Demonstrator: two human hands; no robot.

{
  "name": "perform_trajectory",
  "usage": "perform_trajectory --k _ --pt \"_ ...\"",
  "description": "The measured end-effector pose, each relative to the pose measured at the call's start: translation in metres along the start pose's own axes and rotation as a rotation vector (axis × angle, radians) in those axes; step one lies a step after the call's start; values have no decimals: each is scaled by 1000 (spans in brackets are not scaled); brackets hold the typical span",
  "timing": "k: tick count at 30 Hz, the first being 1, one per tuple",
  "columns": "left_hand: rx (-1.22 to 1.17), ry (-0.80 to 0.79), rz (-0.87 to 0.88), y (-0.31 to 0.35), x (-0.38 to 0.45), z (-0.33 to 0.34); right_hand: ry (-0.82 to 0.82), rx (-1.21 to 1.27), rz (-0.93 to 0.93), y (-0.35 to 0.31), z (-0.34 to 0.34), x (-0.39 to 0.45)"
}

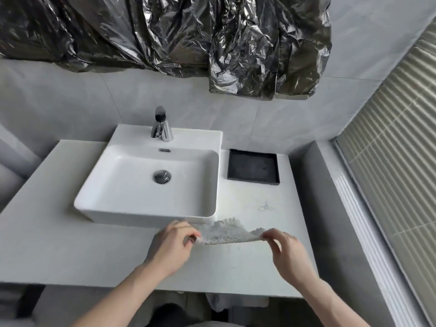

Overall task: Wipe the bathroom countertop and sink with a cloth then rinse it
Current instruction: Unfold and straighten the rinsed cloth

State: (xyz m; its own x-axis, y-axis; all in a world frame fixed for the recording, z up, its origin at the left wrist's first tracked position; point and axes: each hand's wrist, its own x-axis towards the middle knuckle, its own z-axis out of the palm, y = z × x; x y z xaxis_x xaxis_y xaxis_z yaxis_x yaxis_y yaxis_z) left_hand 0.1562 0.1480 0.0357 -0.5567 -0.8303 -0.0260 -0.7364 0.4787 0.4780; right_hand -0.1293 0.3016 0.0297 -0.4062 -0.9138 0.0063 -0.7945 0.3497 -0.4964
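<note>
Left hand grip: left hand [173, 244], lower centre of frame, pinches the left edge of the pale grey, nubby-textured cloth [227, 232] between thumb and curled fingers.
Right hand grip: right hand [286, 252], lower right of centre, pinches the cloth's right corner between thumb and forefinger; the other fingers curl loosely below.
Cloth position: stretched between the two hands, raised just above the front strip of the countertop, its far edge sagging and ruffled; it sits just in front of the basin's front right corner.
Countertop: flat white stone-like countertop [59, 244] spans the middle and lower frame; a faint grey smudge [265, 207] marks it right of the basin.
Sink: white rectangular ceramic vessel sink [122, 185] with rounded corners stands on the countertop at frame centre; round chrome drain plug [162, 176] in its floor, a slim chrome overflow slot [164, 150] on its back wall.
Tap: polished chrome single-lever tap [161, 125] stands on the basin's rear ledge, upper centre.
Tray: shallow black square tray [253, 166] with a raised rim lies on the countertop just right of the basin, well apart from the cloth.
Wall: pale grey large-format tiles [59, 102] behind the basin.
Covering: crinkled, glossy dark plastic sheet [165, 31] hangs across the top of the frame.
Right edge: ribbed beige blind [401, 138] runs down the right side.
Obstructions: nothing lies between the cloth and the countertop beneath it; the left hand hides the cloth's left end.
</note>
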Motion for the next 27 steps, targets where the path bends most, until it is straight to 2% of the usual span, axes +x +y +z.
perform_trajectory --k 6,9,14,16,20,27 --pt "67 -369 -101 1 -39 75 -342 -68 77 57 64 -40" --pt "64 -492 -140 1 -57 98 -456 -46 108 68 77 -61" --pt "-16 -489 -237 1 -66 112 -531 -50 122 77 82 -63" --pt "-56 -453 -320 -5 -64 116 -504 -74 117 80 85 -54" --pt "-178 -349 -500 -18 -56 121 -448 -114 47 76 88 -19" --pt "-164 -260 -684 -33 -45 133 -515 -221 -52 47 103 55"
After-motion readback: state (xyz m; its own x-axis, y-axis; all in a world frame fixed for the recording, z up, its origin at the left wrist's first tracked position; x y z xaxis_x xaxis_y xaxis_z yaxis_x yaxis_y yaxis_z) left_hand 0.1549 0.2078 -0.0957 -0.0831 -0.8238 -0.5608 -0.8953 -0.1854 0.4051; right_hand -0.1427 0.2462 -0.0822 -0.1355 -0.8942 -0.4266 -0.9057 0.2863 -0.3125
